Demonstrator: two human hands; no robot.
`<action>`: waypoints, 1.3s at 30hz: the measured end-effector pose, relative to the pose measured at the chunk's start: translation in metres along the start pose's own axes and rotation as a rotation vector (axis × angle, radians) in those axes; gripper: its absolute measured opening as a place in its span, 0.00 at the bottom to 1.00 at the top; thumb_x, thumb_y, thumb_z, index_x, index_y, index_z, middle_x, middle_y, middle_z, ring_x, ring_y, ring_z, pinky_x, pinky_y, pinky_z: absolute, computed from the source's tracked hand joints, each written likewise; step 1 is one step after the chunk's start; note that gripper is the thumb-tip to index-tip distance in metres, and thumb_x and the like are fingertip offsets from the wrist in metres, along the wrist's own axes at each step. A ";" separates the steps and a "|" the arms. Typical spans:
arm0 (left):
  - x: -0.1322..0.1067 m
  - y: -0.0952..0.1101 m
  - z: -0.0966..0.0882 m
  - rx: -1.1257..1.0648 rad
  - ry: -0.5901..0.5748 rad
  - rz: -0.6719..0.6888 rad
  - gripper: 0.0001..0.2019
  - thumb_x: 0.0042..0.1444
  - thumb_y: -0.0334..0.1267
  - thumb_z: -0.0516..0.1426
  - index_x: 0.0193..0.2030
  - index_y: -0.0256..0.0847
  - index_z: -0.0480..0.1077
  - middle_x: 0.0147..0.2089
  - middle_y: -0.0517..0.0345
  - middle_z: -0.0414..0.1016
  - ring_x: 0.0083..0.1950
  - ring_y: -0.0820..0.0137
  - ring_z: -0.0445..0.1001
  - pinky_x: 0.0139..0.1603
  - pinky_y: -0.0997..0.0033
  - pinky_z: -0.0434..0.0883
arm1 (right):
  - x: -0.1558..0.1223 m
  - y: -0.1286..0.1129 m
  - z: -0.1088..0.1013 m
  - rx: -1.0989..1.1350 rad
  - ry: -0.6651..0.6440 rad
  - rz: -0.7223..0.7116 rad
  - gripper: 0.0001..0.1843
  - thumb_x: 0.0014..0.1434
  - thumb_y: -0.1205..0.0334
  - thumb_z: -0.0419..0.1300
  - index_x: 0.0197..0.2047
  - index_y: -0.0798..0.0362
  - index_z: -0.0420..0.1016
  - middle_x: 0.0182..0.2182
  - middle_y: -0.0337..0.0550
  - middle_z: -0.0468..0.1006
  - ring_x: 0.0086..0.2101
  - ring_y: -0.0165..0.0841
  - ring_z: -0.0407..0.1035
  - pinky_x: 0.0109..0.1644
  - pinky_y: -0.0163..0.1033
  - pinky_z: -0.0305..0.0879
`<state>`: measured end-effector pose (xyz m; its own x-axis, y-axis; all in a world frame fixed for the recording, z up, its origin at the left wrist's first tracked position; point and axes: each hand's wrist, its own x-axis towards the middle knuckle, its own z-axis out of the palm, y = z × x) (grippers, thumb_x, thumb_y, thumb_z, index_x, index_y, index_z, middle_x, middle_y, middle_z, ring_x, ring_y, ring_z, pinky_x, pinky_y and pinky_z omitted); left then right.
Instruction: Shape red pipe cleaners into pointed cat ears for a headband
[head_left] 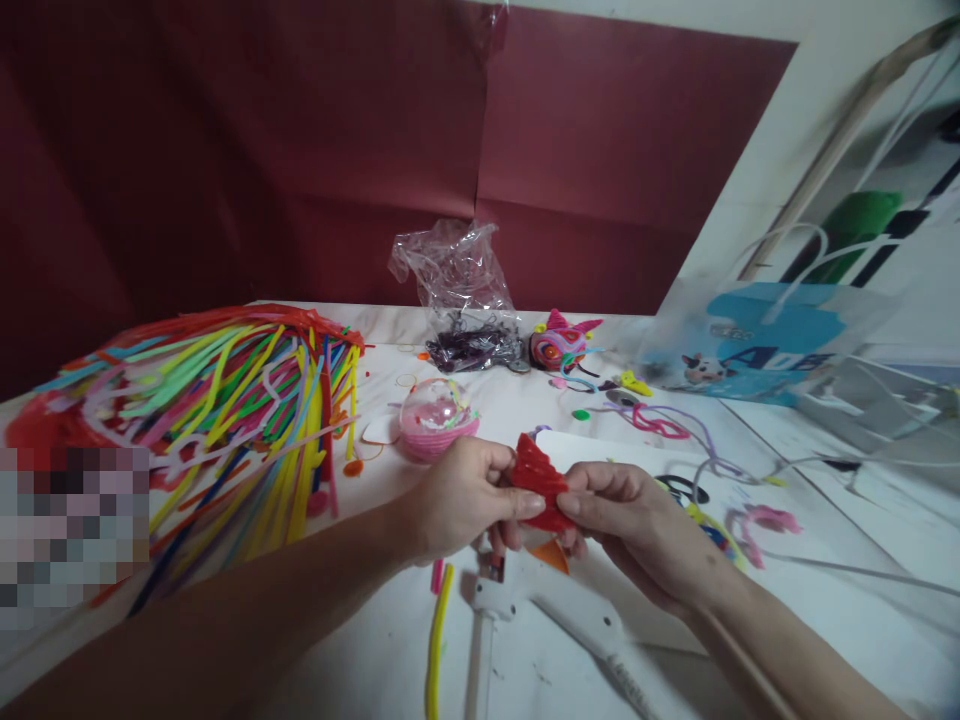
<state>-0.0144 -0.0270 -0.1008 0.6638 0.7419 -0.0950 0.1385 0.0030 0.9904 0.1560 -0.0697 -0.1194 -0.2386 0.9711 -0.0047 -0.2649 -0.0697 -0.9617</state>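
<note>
A small red ridged, roughly triangular piece of pipe cleaner is pinched between both hands over the middle of the table. My left hand grips its left side, thumb lying across the front. From the right, my right hand pinches its lower right edge between thumb and fingers. Just beneath the hands lies a white glue gun, partly hidden by them. Behind my left hand sits a clear ball with pink pipe cleaner wound round its lower half.
Many coloured pipe cleaners spread from a red wrapper at left. At the back stand a clear plastic bag and a pink figure. A carrier bag is at right. A yellow pipe cleaner lies in front.
</note>
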 end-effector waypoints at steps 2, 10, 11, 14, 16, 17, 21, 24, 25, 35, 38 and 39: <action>0.000 0.000 0.000 -0.004 0.005 0.016 0.06 0.46 0.34 0.57 0.30 0.33 0.67 0.17 0.62 0.66 0.16 0.78 0.63 0.17 0.78 0.62 | 0.000 -0.001 0.000 0.022 -0.030 0.016 0.12 0.50 0.60 0.64 0.22 0.59 0.74 0.17 0.42 0.77 0.17 0.26 0.67 0.22 0.30 0.62; 0.000 0.006 0.001 -0.045 -0.004 -0.003 0.09 0.53 0.36 0.51 0.27 0.33 0.64 0.18 0.59 0.68 0.15 0.78 0.66 0.15 0.80 0.63 | 0.002 -0.003 -0.001 0.083 -0.107 0.047 0.12 0.50 0.60 0.63 0.22 0.59 0.73 0.17 0.42 0.76 0.16 0.26 0.67 0.21 0.29 0.61; 0.000 0.007 0.002 -0.056 -0.006 -0.009 0.09 0.54 0.36 0.50 0.26 0.33 0.64 0.18 0.59 0.68 0.15 0.78 0.66 0.15 0.81 0.63 | 0.002 -0.003 -0.001 0.083 -0.107 0.048 0.12 0.50 0.59 0.63 0.21 0.59 0.73 0.17 0.42 0.76 0.16 0.26 0.66 0.21 0.29 0.61; -0.001 0.007 0.003 -0.080 -0.013 -0.029 0.08 0.54 0.36 0.50 0.27 0.34 0.62 0.19 0.60 0.68 0.14 0.78 0.66 0.13 0.82 0.62 | 0.002 -0.002 -0.001 0.082 -0.109 0.052 0.13 0.50 0.58 0.63 0.21 0.59 0.72 0.16 0.42 0.76 0.16 0.26 0.66 0.20 0.29 0.61; -0.001 0.005 0.005 -0.073 -0.003 -0.032 0.08 0.55 0.37 0.50 0.28 0.35 0.61 0.17 0.62 0.67 0.12 0.79 0.64 0.11 0.83 0.60 | 0.002 -0.002 -0.001 0.086 -0.110 0.057 0.13 0.49 0.58 0.64 0.21 0.59 0.72 0.16 0.42 0.76 0.15 0.26 0.66 0.20 0.29 0.61; -0.001 0.004 0.006 -0.061 0.005 -0.030 0.08 0.55 0.37 0.50 0.28 0.35 0.61 0.16 0.63 0.67 0.11 0.80 0.63 0.10 0.84 0.59 | 0.002 -0.001 -0.001 0.087 -0.111 0.059 0.13 0.48 0.58 0.65 0.22 0.59 0.72 0.16 0.42 0.76 0.15 0.26 0.66 0.20 0.29 0.62; -0.002 0.002 0.009 -0.035 0.036 0.000 0.08 0.55 0.38 0.50 0.28 0.36 0.61 0.16 0.65 0.66 0.10 0.80 0.61 0.09 0.84 0.56 | 0.002 0.000 -0.001 0.093 -0.130 0.063 0.12 0.48 0.58 0.65 0.24 0.59 0.73 0.16 0.40 0.75 0.15 0.24 0.65 0.20 0.29 0.63; -0.003 0.001 0.009 -0.032 0.036 0.005 0.09 0.55 0.39 0.50 0.28 0.36 0.61 0.16 0.64 0.66 0.10 0.81 0.60 0.09 0.84 0.56 | 0.002 0.000 -0.001 0.104 -0.166 0.059 0.15 0.47 0.55 0.65 0.24 0.60 0.73 0.17 0.41 0.75 0.14 0.25 0.65 0.20 0.30 0.64; -0.003 0.001 0.008 -0.030 0.034 0.007 0.09 0.55 0.39 0.50 0.28 0.36 0.61 0.16 0.64 0.65 0.10 0.81 0.60 0.09 0.85 0.56 | 0.002 0.000 -0.001 0.107 -0.179 0.059 0.16 0.48 0.54 0.65 0.23 0.60 0.73 0.17 0.41 0.75 0.14 0.25 0.66 0.20 0.30 0.64; -0.006 0.003 0.013 0.034 0.060 0.010 0.08 0.55 0.37 0.49 0.29 0.36 0.63 0.15 0.65 0.64 0.10 0.82 0.57 0.09 0.85 0.54 | 0.003 0.005 -0.004 0.125 -0.198 0.088 0.12 0.47 0.58 0.66 0.26 0.60 0.73 0.17 0.40 0.75 0.14 0.25 0.68 0.18 0.29 0.66; -0.008 0.000 0.013 0.054 0.088 0.011 0.08 0.55 0.38 0.49 0.30 0.36 0.63 0.15 0.66 0.63 0.10 0.82 0.56 0.09 0.84 0.53 | 0.002 0.004 -0.003 0.123 -0.180 0.082 0.12 0.47 0.59 0.66 0.25 0.61 0.73 0.16 0.41 0.75 0.14 0.26 0.68 0.18 0.30 0.67; -0.008 -0.001 0.013 0.056 0.094 0.011 0.08 0.55 0.39 0.49 0.30 0.36 0.64 0.15 0.66 0.63 0.10 0.82 0.56 0.09 0.84 0.53 | 0.002 0.004 -0.002 0.122 -0.173 0.078 0.12 0.47 0.59 0.66 0.24 0.61 0.73 0.16 0.41 0.75 0.14 0.26 0.68 0.18 0.30 0.67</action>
<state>-0.0104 -0.0414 -0.1023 0.5942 0.8011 -0.0718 0.1742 -0.0410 0.9839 0.1563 -0.0673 -0.1235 -0.4168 0.9087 -0.0211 -0.3476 -0.1808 -0.9201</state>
